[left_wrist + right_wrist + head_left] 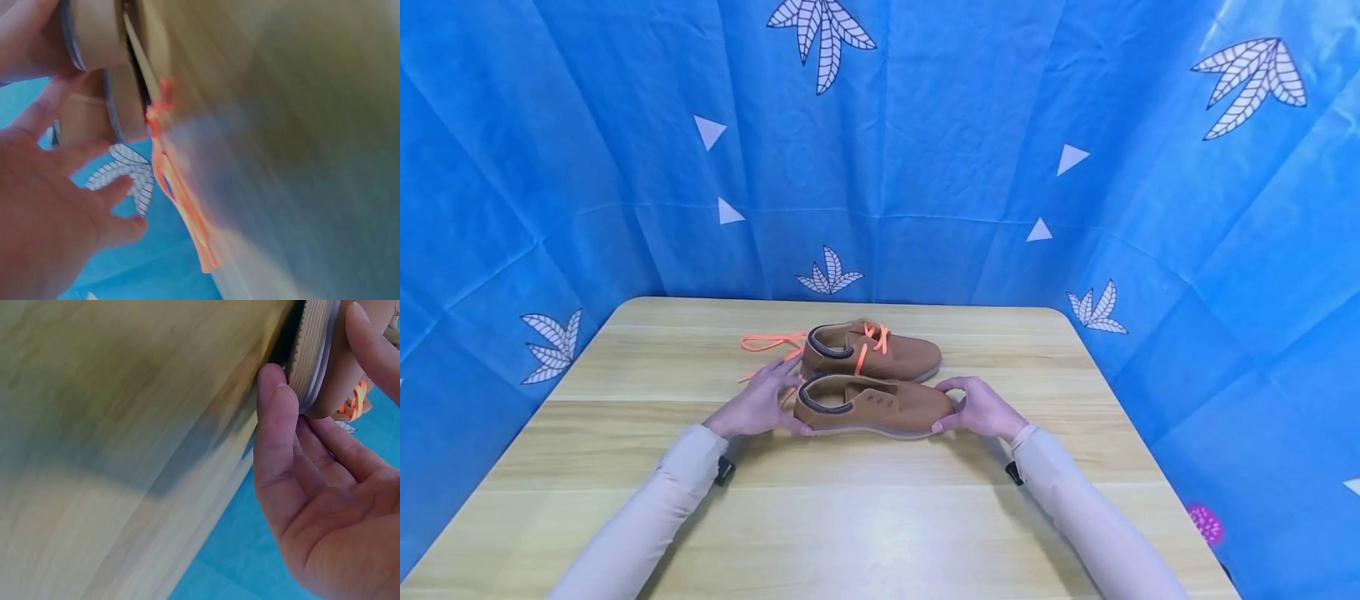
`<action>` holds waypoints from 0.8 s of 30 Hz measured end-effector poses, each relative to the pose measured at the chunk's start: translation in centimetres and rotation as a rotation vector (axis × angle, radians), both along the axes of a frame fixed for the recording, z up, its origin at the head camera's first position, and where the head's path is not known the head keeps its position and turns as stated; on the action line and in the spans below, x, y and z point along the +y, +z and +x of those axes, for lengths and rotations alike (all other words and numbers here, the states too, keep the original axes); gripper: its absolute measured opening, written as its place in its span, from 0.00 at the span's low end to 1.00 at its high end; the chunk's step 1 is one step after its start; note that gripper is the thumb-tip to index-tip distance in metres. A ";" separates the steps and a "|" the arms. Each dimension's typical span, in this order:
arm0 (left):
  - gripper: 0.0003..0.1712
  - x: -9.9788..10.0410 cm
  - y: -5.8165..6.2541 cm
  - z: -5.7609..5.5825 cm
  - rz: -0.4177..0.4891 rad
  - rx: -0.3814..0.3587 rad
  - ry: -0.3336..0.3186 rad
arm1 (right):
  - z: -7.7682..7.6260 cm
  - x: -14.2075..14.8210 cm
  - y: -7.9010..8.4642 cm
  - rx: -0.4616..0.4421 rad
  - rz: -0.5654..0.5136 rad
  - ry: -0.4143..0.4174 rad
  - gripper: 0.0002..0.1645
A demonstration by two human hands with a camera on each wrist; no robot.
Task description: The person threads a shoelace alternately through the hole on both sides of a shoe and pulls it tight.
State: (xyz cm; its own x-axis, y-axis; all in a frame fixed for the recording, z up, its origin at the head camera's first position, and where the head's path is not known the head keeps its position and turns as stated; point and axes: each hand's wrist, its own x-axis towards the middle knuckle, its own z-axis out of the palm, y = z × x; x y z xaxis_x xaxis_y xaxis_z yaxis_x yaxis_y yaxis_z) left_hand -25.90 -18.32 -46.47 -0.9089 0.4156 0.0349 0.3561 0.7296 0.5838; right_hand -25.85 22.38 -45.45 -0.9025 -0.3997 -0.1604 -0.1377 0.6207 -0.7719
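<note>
**Gripped a brown front shoe [891,417] at heel and toe, alongside a matching rear shoe [913,354]**

Showed the front shoe toward the far part of the bench [880,517], about midway from side to side, with heel to the left and toe to the right; displayed a dark-lined opening and small dark eyelets. Could not tell the sole as resting on the wood or raised slightly from it.

Held the heel end in the left hand [763,402], with thumb at the near side and index finger curved round toward the far side, parted only as far as the heel between them; spread the remaining fingers [122,231] loosely near the rear shoe, with contact there unclear. Held the toe end in the right hand [985,408], with thumb and fingers [275,444] parted about the toe, and with fingertips close to the ridged sole in the right wrist view.

Included the rear shoe just beyond and parallel, with toe likewise to the right, crossed at the front by an orange lace [205,259]; trailed loose lengths of this lace onto the wood left of the heels.

Extended from the near side two forearms in pale sleeves [673,487], with small black pieces [725,471] beneath the cuffs. Enclosed the bench with a blue curtain [970,100], printed with outlined white leaves [829,62], white triangles [709,131] and, at lower right, a pink spot [1205,523].
</note>
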 end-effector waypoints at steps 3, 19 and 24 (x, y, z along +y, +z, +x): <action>0.42 0.2 0.1 0.8 -0.010 0.024 -0.003 | 0.5 0.1 -0.1 0.006 0.007 0.004 0.46; 0.30 -5.7 2.4 -1.8 0.102 -0.156 0.037 | 1.3 0.4 -0.4 0.009 0.007 0.038 0.45; 0.27 -8.7 2.1 -5.4 0.152 -0.160 0.398 | 1.1 0.7 -0.9 0.022 -0.020 0.066 0.43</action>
